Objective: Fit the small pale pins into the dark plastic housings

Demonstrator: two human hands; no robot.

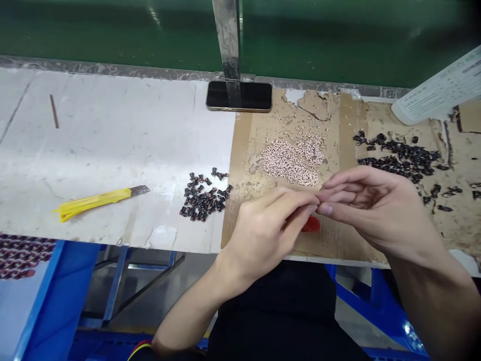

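Left hand [263,235] and right hand [376,205] are held over cardboard [330,240] on the counter [112,150]. Fingers [300,200] are brought together at the tips; any held piece is hidden. A red piece [310,224] is seen just below. A pale pile [293,160] lies beyond, with dark parts [205,195] left and more dark parts [398,158] right. A yellow knife [93,203] is left on bare white surface. A printed sheet [438,87] is too small to read.

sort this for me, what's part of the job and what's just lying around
Part of the job: left hand, right hand, pale pink small pieces, dark small parts on the white board, dark small parts on the cardboard

Lying about: yellow utility knife, phone, printed sheet
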